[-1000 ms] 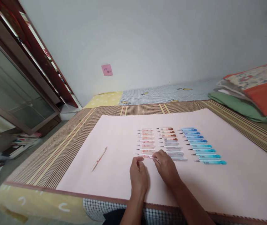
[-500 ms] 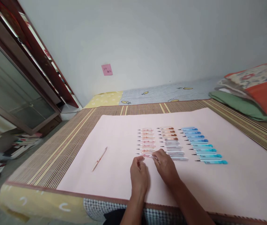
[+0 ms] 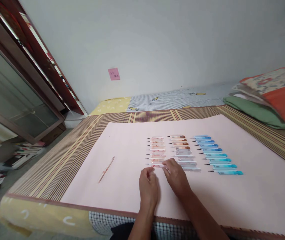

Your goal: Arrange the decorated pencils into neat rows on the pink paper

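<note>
Three rows of pens lie on a pale pink sheet (image 3: pixel 122 140): a pink row (image 3: pixel 156 146), a brown and grey row (image 3: pixel 182 150) and a blue row (image 3: pixel 213 153). Both hands pinch one pink pen (image 3: pixel 157 165) lying at the near end of the pink row. My left hand (image 3: pixel 147 186) holds its tip end. My right hand (image 3: pixel 176 176) grips its other end with thumb and forefinger. A single pink pen (image 3: pixel 106 169) lies apart, to the left of my hands.
The sheet rests on a striped woven mat (image 3: pixel 64 150) over a bed. Folded bedding (image 3: pixel 269 96) is piled at the right. A glass-doored cabinet (image 3: pixel 14 93) stands at the left, with stacked books (image 3: pixel 19 153) on the floor beside it. A pink note (image 3: pixel 114 74) sticks to the wall.
Both hands have eased slightly forward with the pink pen, setting it closer in line with the pink row. Nothing else has moved.
</note>
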Available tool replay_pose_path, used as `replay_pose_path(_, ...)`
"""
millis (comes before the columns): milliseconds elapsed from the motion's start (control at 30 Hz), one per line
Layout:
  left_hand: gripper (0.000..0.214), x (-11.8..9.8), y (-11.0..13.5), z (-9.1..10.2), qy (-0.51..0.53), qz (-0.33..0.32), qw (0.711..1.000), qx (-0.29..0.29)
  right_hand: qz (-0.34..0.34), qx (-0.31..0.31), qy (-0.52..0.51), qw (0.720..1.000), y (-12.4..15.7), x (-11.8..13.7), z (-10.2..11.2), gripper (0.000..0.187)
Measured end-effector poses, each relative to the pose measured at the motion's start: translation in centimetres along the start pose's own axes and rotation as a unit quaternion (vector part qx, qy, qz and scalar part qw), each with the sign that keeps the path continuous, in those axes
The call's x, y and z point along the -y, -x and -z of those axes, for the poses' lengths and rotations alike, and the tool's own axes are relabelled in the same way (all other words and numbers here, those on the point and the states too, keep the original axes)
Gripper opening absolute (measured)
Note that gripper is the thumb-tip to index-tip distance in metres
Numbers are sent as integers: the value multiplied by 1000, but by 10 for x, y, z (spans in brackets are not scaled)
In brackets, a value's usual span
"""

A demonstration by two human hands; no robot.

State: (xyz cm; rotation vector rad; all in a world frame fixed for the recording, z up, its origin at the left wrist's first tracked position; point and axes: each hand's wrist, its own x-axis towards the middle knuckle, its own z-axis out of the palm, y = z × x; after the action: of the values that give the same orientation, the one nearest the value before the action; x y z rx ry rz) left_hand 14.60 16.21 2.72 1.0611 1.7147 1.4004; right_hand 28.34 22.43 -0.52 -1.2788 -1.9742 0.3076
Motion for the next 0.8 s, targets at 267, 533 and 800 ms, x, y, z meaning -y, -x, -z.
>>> replay_pose_path(267,28,1,0,-2,18,-27,999,-28,3,-11,-12,1000,0,-1,1,15)
replay_pose_path(533,30,4,-1,-2,11,-37,999,-27,8,-40,-19,999,1,-3,-4,20)
replay_pose_path(800,28,4,0,-3,22,-49,998,-32,-9,-51,-41,998,0,-1,1,18)
